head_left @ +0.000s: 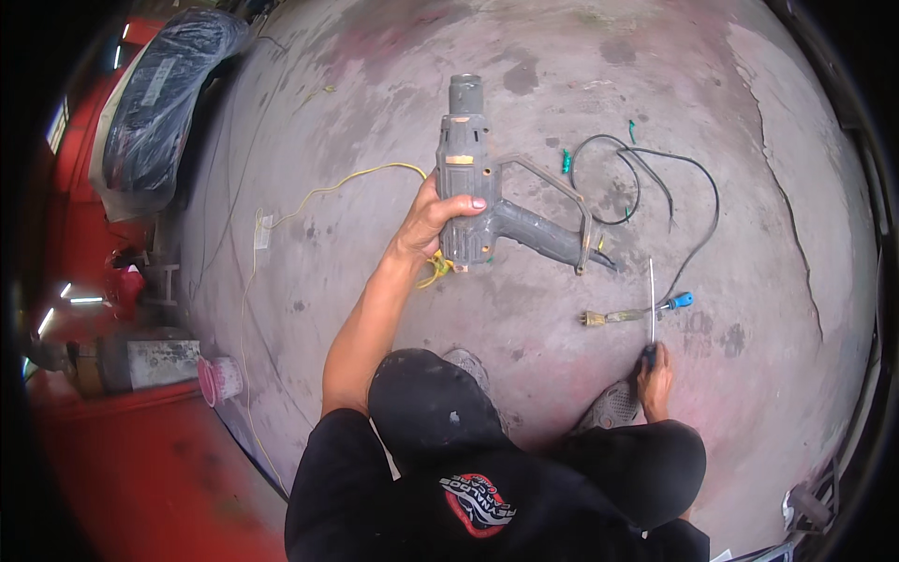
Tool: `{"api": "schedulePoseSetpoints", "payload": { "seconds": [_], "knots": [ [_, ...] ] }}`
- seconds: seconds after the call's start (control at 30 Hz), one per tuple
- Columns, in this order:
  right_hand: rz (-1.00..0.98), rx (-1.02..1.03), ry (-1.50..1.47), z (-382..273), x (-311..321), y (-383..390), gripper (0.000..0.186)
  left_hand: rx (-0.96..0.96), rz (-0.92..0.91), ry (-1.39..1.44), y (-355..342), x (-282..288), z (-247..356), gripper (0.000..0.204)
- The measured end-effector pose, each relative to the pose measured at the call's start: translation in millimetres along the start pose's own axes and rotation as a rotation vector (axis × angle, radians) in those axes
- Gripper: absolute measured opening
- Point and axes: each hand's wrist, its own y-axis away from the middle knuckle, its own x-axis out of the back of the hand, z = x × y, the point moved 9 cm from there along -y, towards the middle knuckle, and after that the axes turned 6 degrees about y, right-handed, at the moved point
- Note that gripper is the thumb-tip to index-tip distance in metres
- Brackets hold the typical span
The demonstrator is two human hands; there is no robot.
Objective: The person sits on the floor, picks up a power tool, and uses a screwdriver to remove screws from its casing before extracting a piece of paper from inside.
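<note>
My left hand [427, 217] grips the body of a grey heat gun [464, 150], held with its nozzle toward the top of the view and its handle angled right. A yellow cord [366, 170] lies behind it. My right hand [655, 379] holds a screwdriver [652, 300] with a dark handle and long thin shaft pointing up the view. Beside it on the concrete lie a blue-handled screwdriver [681, 301], a black cable [715, 206] with a tan plug [594, 318], and small green pieces [567, 161].
I am low over the concrete floor [768, 309]. At left are a plastic-wrapped curved panel [161, 98], red metalwork [112, 468], a pink bucket [220, 379] and a grey metal object [164, 363]. A metal object [807, 506] stands at bottom right.
</note>
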Motion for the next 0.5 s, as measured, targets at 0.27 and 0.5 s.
{"api": "schedulePoseSetpoints", "payload": {
  "seconds": [0.27,0.5],
  "knots": [
    [0.025,-0.192,0.364,-2.0,43.3,34.9,0.042,0.118,-0.042,0.038,-6.7,8.4,-38.6,0.059],
    [0.219,-0.283,-0.108,-53.3,187.4,-0.4,0.038,0.278,-0.096,0.049,-11.7,-4.4,-49.3,0.059]
  ]
}}
